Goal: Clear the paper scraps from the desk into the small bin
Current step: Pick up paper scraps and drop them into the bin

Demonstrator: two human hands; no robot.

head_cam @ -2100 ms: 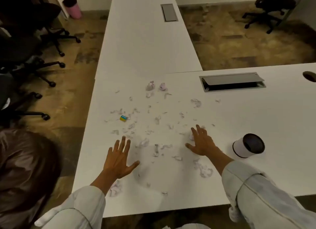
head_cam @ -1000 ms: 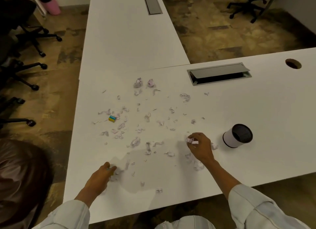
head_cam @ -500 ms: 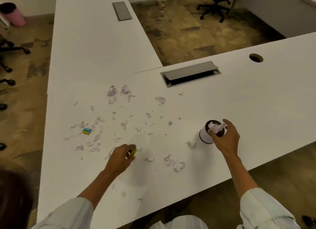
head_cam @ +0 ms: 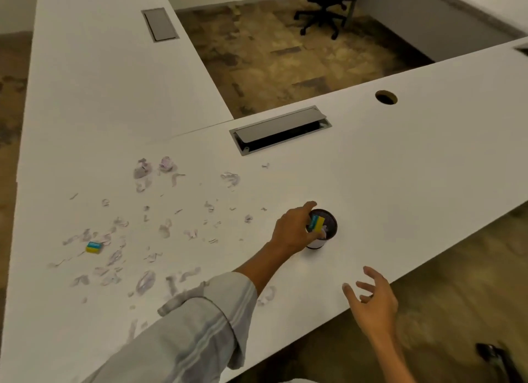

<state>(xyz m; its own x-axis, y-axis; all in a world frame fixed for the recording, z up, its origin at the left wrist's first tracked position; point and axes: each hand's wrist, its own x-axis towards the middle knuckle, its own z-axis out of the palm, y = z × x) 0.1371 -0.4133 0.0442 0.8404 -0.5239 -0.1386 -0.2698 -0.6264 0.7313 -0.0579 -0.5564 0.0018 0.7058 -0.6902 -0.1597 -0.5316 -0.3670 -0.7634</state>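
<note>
Because the small bin [head_cam: 322,230] stands upright on the desk [head_cam: 400,165] with its dark mouth facing up, the left hand [head_cam: 294,230] is positioned directly over and against its near rim, fingers curled around a small yellow-and-blue block [head_cam: 316,222] plus what appears to be a bit of crumpled paper just beneath it, so that a release would drop the load straight inside; whether the block belongs in the bin cannot be judged from the task wording alone. To the near right of that hand, the right hand [head_cam: 371,302] hovers at the desk's front edge, fingers spread wide and carrying nothing, apparently free for the next pickup. Most paper scraps [head_cam: 148,234] lie scattered well to the left of the left hand, across the arm's sleeve [head_cam: 200,325], with a second yellow-and-blue block [head_cam: 93,247] lying among them at the far left. Two larger crumpled wads [head_cam: 154,166] sit beyond the scatter, toward the cable hatch [head_cam: 281,129]. Judged from this layout, clearing is at an early stage, since the bulk of the scraps remains on the surface
</note>
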